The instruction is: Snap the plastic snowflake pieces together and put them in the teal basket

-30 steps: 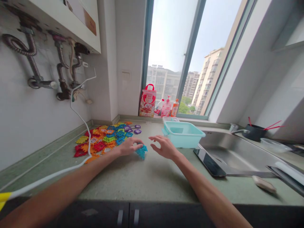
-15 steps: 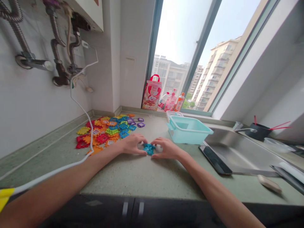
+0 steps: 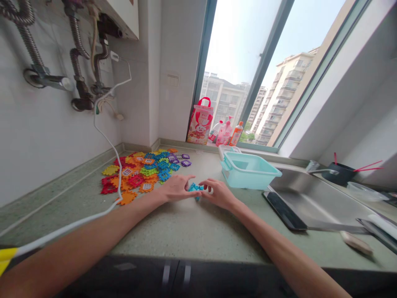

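Observation:
Between my hands, just above the countertop, is a small blue interlocking plastic piece with a toothed edge. My left hand curls around its left side, thumb along the front. From the other side, my right hand pinches it with bent fingers and thumb. The fingers partly cover the piece, so I cannot tell whether it is one tile or several joined. A heap of similar tiles in red, orange, yellow, green, blue and purple lies to the left, behind my left forearm.
A turquoise plastic bin stands behind my right hand, a clear lid behind it. Right of it are a black phone and the steel sink. A white cable crosses my left forearm. Bottles line the windowsill.
The blue piece has been turned and tilted between my fingers, and its flat face no longer shows. My hands have closed in around it. The view has shifted slightly.

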The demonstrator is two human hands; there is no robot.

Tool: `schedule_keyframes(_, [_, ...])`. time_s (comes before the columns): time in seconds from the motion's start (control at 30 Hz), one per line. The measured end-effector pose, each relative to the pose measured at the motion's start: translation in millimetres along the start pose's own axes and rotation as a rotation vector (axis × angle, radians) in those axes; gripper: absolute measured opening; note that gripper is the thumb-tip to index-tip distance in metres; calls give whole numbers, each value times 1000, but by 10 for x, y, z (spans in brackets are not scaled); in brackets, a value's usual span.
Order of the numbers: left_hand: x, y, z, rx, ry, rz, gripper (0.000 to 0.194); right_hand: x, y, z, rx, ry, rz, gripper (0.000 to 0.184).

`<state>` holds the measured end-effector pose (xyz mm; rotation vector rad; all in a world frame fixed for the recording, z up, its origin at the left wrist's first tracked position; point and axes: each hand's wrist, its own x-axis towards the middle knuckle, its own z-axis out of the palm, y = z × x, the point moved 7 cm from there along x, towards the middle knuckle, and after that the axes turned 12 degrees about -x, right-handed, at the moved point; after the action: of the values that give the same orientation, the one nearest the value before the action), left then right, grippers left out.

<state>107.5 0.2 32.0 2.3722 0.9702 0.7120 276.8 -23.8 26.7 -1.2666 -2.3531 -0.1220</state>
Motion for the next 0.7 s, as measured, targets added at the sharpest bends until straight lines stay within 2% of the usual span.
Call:
schedule_keyframes(0.1, [14,-67,40,-142,-89,21,58,1,-53,49,78,-59,8,32])
schedule_keyframes(0.2, [38,-166,42,-182,-97,24,45,-5,-68,77,130,-105,19,42])
schedule_keyframes(0.27, [51,-203,39,-201,-94,25,45,-8,-58,83,144,-114,30,45])
schedule_keyframes(0.47, [58,-185,56,-206,-112,33,45,-10,-1,95,205,-104,69,36])
schedule_keyframes(0.6, [64,-201,62,-232,-57,19,54,-8,40,116,251,-109,92,35])
schedule_keyframes(0.7, [59,-203,68,-253,-40,15,47,-8,62,127,281,-112,99,34])
